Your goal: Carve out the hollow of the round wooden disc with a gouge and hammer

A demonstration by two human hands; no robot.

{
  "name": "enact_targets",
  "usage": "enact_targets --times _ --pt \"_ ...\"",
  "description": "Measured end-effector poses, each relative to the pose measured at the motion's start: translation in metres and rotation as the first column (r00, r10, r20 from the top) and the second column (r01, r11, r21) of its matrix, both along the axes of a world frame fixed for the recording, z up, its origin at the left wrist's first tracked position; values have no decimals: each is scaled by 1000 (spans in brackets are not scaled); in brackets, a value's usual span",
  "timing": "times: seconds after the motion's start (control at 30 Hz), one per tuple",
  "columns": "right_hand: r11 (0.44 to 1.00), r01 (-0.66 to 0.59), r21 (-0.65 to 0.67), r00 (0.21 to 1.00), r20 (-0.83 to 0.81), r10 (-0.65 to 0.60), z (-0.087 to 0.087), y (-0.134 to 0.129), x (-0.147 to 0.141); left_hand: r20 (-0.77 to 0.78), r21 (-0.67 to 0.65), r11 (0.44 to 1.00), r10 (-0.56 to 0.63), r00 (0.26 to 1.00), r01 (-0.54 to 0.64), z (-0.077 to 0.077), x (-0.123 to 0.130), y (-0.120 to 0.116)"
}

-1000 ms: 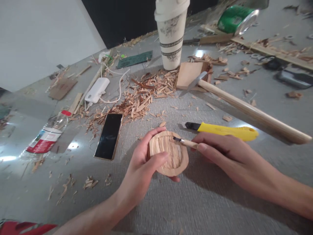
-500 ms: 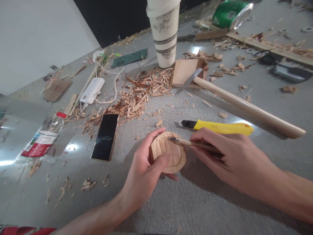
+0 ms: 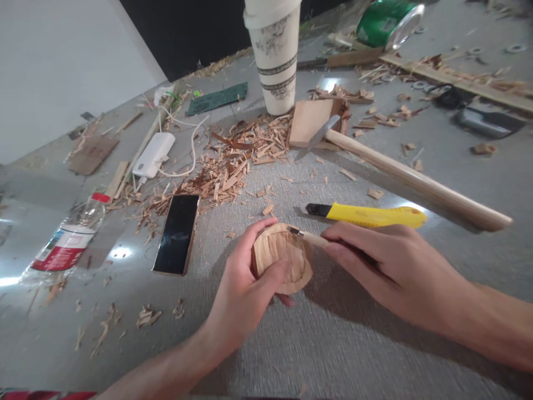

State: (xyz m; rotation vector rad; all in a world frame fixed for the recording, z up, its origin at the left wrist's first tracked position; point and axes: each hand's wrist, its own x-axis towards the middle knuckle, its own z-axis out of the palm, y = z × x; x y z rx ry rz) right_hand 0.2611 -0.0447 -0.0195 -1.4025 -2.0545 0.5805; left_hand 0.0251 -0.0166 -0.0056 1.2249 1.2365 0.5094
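My left hand (image 3: 250,278) grips a small round wooden piece (image 3: 297,258) from its left side, the thumb lying across its hollowed face and the fingers partly hidden behind it. A groove follows the inside of its rim. In my right hand (image 3: 387,261) is a carving knife (image 3: 313,239) with a pale wooden handle and a short metal tip. That tip rests at the upper rim of the wooden piece; most of the handle is hidden in my fingers. Just beyond my right hand lies a yellow utility knife (image 3: 370,215).
A hammer-like tool (image 3: 416,175) leans its head on a wood block (image 3: 310,122). Wood shavings (image 3: 233,161), a paper cup (image 3: 277,61) and a green can (image 3: 387,25) are farther back. On the left are a phone (image 3: 177,233), a white power bank (image 3: 154,155) and a plastic bottle (image 3: 69,239).
The knife tip has shifted slightly up along the rim, and its handle now slants more steeply. My left hand keeps its hold. The whole view has moved a little.
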Motion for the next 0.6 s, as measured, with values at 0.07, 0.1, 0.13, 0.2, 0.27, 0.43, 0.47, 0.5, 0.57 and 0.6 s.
enact_targets --times 0.07,0.1,0.13,0.2,0.27,0.43,0.47,0.5,0.57,0.6 --pt "998 16 -59 999 -46 -19 1 0 -1 -171 128 986 -81 982 104 -1 -5 3" --pt "995 28 -92 997 -71 -35 2 0 -1 -276 196 966 -113 954 171 -1 -7 5" --pt "992 39 -119 995 -91 -50 3 0 -2 -380 248 939 -132 916 238 -1 -9 8" --pt "988 46 -146 992 -110 -63 4 0 -1 -562 290 892 -134 816 346 0 -11 12" --pt "987 35 -160 991 -120 -54 6 0 -1 -723 281 851 -117 681 444 1 -11 15" --pt "978 -25 -206 985 -174 -12 9 1 1 -913 217 768 -58 403 602 1 -14 18" --pt "977 -31 -209 984 -179 -7 9 1 1 -908 228 766 -55 415 601 2 -17 19" --pt "976 -34 -214 983 -182 -6 10 1 2 -885 252 757 -71 460 602 3 -20 21" --pt "971 -42 -235 981 -195 -5 10 2 3 -783 322 705 -177 597 632 5 -28 27" --pt "967 -49 -249 979 -205 -3 10 1 4 -707 362 643 -283 648 675 7 -31 30"
